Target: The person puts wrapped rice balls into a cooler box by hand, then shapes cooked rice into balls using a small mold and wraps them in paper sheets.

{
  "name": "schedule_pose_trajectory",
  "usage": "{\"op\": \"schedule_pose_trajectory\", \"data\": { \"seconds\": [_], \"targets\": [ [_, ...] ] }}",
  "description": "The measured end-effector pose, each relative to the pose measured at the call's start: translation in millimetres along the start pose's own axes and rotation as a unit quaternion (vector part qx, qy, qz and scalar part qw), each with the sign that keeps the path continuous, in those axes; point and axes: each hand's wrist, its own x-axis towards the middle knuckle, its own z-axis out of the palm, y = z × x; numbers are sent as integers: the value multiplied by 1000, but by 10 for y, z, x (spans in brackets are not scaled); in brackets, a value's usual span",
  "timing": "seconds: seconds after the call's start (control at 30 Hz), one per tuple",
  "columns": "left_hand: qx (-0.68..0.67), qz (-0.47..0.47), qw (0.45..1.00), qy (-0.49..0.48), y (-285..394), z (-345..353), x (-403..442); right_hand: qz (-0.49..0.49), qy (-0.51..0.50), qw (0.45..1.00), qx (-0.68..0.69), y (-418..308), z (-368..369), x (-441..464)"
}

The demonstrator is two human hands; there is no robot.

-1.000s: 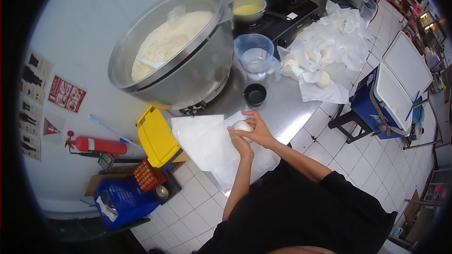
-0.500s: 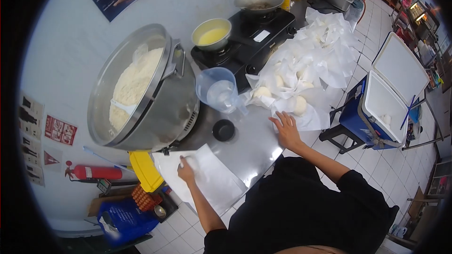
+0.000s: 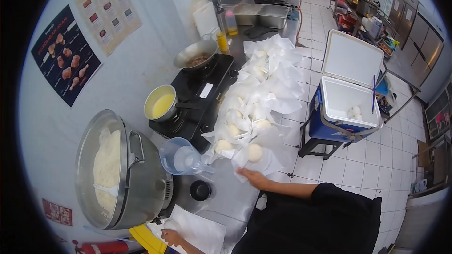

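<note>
Showed glossy metal on the counter (image 3: pixel 230 196) by the right hand (image 3: pixel 253 178), matt paper (image 3: pixel 241 160) touching it, clear plastic on the jug (image 3: pixel 181 156) leftward.

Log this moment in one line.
left hand: at dough ball on sheets | right hand: at edge of paper under second ball | cup: between hands | jug: beside pot

The jug (image 3: pixel 181 156) sits between the pot (image 3: pixel 143 178) and the papers (image 3: pixel 263 94), behind the cup (image 3: pixel 200 190)
</note>
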Motion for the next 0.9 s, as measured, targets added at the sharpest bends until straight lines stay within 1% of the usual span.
{"op": "schedule_pose_trajectory", "data": {
  "seconds": [0.03, 0.07, 0.13, 0.17, 0.2, 0.23, 0.27, 0.3, 0.33, 0.37, 0.43, 0.5, 0.6, 0.7, 0.77, 0.8, 0.9],
  "targets": [
    [-45, -23, 999, 16, -18, 43, 26, 15, -22, 999, 23, -30, 87, -8],
    [-88, -47, 994, 33, -56, 76, 55, -27, -32, 999, -3, -51, 151, -58],
    [-144, 67, 975, 157, -70, 77, -122, -113, -55, 991, -49, -212, 274, -141],
    [-168, 125, 953, 218, 0, -52, -376, -145, -63, 987, -34, -269, 320, -188],
    [-248, 244, 910, 225, 109, -234, -733, -177, -74, 981, -18, -316, 335, -246],
    [-317, 356, 849, 227, 254, -462, -1160, -210, -89, 974, 0, -368, 354, -310],
    [-359, 432, 816, 137, 382, -722, -1555, -206, -134, 969, 31, -435, 335, -375],
    [-383, 512, 765, 71, 413, -736, -1779, -200, -184, 960, 63, -566, 222, -424],
    [-277, 619, 735, 11, 399, -812, -1894, -194, -236, 947, 95, -682, 102, -465],
    [-222, 634, 738, -59, 546, -1058, -2138, -178, -249, 944, 121, -758, 29, -518],
    [-280, 602, 739, -119, 775, -1190, -2372, -137, -299, 940, 86, -909, -128, -556],
    [-264, 534, 781, -186, 862, -1085, -2436, -118, -303, 942, 88, -961, -234, -617],
    [-319, 481, 782, -233, 949, -709, -2445, -89, -289, 951, 66, -939, -409, -677],
    [-321, 428, 804, -260, 1109, -368, -2401, -49, -251, 965, 58, -968, -572, -724],
    [-299, 421, 829, -214, 1260, -201, -2306, -33, -219, 974, 56, -909, -661, -760],
    [-287, 418, 840, -191, 1322, -165, -2252, -34, -205, 978, 32, -1028, -759, -744],
    [-232, 352, 879, -225, 1437, -451, -2160, 0, -156, 988, 18, -919, -799, -828]
  ]
}}
